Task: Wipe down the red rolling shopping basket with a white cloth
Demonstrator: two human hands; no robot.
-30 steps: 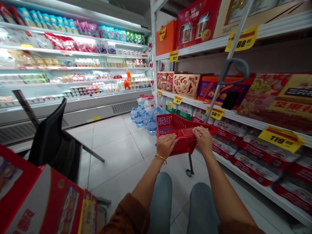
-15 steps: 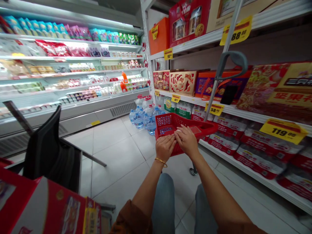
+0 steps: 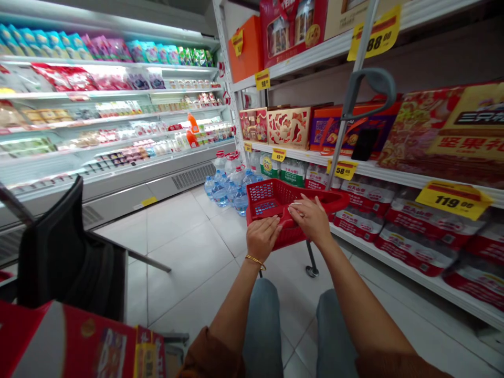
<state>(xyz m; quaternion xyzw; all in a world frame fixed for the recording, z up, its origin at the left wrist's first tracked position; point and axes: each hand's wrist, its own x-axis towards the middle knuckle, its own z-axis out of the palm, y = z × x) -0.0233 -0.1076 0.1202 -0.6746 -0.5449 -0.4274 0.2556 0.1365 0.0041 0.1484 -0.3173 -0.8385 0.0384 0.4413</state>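
Cooler (image 3: 157, 190), shelving (image 3: 388, 173) and a red basket (image 3: 289, 237) before the knees (image 3: 262, 310)
Tiled floor (image 3: 192, 244) opens leftward to a black chair (image 3: 74, 268); the red basket's right end sits near the shelving's edge; left hand (image 3: 263, 236) and right hand (image 3: 313, 216) lie just apart on the basket's near rim; whether they grip, I cannot tell.

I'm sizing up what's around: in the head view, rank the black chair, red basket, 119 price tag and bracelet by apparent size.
Black chair
Red basket
119 price tag
Bracelet

Nearness may enlarge the chair.
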